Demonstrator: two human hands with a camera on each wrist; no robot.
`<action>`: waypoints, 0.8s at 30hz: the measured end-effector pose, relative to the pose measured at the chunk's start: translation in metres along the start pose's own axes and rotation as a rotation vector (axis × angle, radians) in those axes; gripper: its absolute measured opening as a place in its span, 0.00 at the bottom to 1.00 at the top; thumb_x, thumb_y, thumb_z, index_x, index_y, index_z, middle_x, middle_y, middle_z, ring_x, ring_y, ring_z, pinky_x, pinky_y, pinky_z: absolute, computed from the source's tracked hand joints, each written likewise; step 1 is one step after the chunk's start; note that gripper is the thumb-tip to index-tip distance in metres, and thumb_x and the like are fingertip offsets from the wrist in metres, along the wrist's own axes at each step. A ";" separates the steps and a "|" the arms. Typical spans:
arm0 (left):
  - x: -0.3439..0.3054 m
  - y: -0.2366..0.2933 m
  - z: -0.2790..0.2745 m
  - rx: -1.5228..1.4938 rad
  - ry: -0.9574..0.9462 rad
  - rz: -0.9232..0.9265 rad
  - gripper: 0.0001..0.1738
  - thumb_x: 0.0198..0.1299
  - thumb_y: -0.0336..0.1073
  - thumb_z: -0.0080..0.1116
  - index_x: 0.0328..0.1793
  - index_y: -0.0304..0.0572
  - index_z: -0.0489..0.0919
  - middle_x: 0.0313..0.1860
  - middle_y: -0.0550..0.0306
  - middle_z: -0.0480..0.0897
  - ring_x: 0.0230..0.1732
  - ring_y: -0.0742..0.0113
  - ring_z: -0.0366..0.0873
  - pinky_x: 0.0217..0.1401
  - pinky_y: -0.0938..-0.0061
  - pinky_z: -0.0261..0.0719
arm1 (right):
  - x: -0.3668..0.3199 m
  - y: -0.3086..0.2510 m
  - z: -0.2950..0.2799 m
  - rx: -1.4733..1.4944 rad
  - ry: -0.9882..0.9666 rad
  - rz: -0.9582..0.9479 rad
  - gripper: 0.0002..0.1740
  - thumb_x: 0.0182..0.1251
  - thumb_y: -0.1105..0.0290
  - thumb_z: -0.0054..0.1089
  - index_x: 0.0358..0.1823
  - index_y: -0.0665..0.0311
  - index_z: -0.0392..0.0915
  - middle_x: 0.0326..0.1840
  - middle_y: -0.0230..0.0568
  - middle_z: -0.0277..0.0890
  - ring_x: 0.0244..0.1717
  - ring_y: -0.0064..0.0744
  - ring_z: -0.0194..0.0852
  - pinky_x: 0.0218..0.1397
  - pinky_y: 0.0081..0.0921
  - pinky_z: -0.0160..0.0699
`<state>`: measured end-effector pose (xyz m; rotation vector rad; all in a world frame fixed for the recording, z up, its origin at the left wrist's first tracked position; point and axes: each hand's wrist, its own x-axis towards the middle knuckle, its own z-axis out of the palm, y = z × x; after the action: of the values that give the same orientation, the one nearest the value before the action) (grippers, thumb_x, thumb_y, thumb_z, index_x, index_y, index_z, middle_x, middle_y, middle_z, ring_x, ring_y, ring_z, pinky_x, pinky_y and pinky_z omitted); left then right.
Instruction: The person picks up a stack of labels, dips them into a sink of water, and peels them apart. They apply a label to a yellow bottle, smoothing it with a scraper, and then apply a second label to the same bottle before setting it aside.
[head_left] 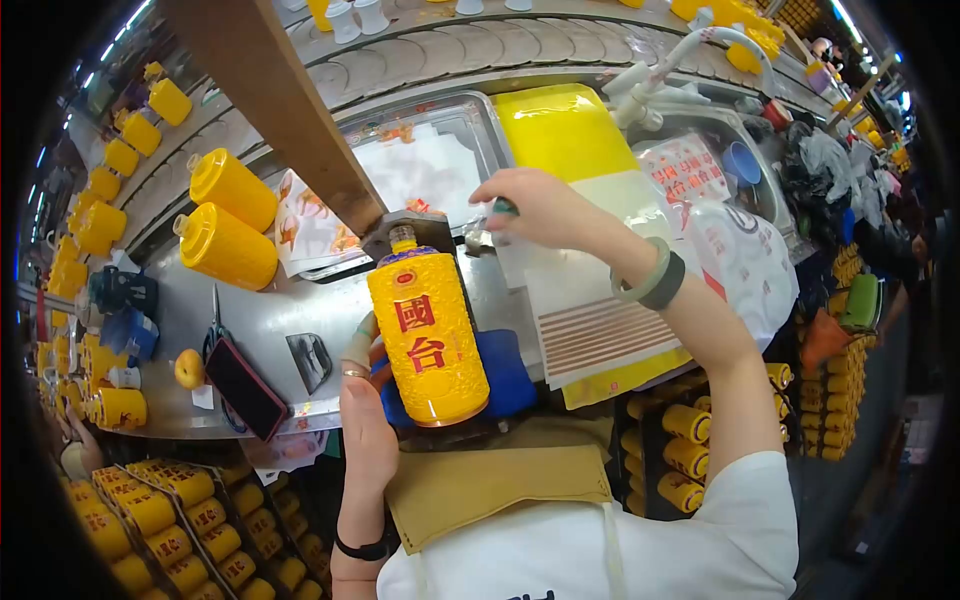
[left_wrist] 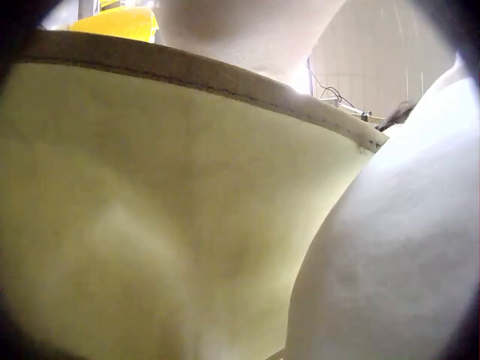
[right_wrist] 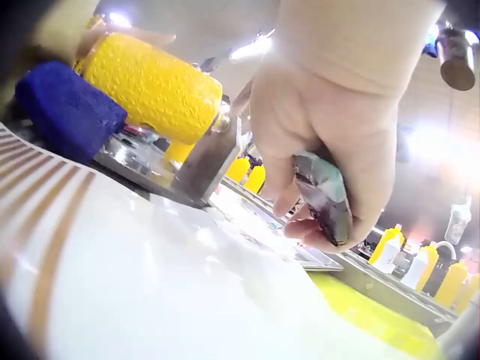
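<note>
Bottle [head_left: 428, 340]: you have it slanting over the worktop [head_left: 165, 370], its neck against the metal plate [right_wrist: 206, 165] and its base towards you, characters facing up. Your left hand [head_left: 368, 435] touches its side, likely to stop it rolling off that support. The left wrist view is mostly apron [left_wrist: 150, 210], and the fingertips run behind the bottle, so I cannot tell whether they curl round it. The blue block [head_left: 515, 375] sits low beside the bottle — perhaps a rest for the base.

Your right hand [head_left: 545, 208] is clear of the bottle, thumb and fingers clamped on a small dark-green piece [right_wrist: 324, 199], which seems a grip for control rather than force. Below that arm lies the striped sheet [head_left: 620, 325], within easy reach. Phone [head_left: 245, 390] and scissors [head_left: 215, 330] lie off to the left (handy, yet well out of the way) — both beyond your left hand.
</note>
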<state>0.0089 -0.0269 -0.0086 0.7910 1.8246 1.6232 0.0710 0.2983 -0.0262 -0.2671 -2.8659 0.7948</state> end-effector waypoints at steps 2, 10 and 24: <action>-0.001 -0.003 0.000 -0.004 0.000 -0.003 0.49 0.76 0.71 0.24 0.82 0.34 0.59 0.75 0.44 0.68 0.73 0.55 0.67 0.73 0.59 0.65 | 0.001 -0.023 0.004 -0.131 -0.052 -0.017 0.17 0.54 0.66 0.75 0.43 0.59 0.81 0.43 0.39 0.77 0.52 0.45 0.77 0.54 0.38 0.77; 0.001 -0.005 0.000 -0.011 0.017 -0.002 0.50 0.74 0.73 0.25 0.82 0.36 0.61 0.75 0.47 0.69 0.72 0.58 0.68 0.70 0.62 0.67 | -0.001 -0.017 0.028 -0.312 0.041 -0.073 0.13 0.48 0.72 0.69 0.38 0.56 0.80 0.38 0.39 0.76 0.44 0.44 0.79 0.45 0.38 0.80; 0.007 -0.008 -0.008 -0.071 -0.025 -0.015 0.48 0.76 0.71 0.26 0.81 0.33 0.60 0.75 0.44 0.68 0.71 0.57 0.68 0.70 0.61 0.67 | 0.090 0.011 0.031 -0.246 -0.042 0.090 0.19 0.67 0.54 0.64 0.48 0.60 0.87 0.46 0.53 0.84 0.51 0.51 0.83 0.54 0.43 0.79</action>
<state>-0.0022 -0.0275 -0.0163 0.7617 1.7419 1.6516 -0.0210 0.3108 -0.0492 -0.4158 -3.0095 0.4639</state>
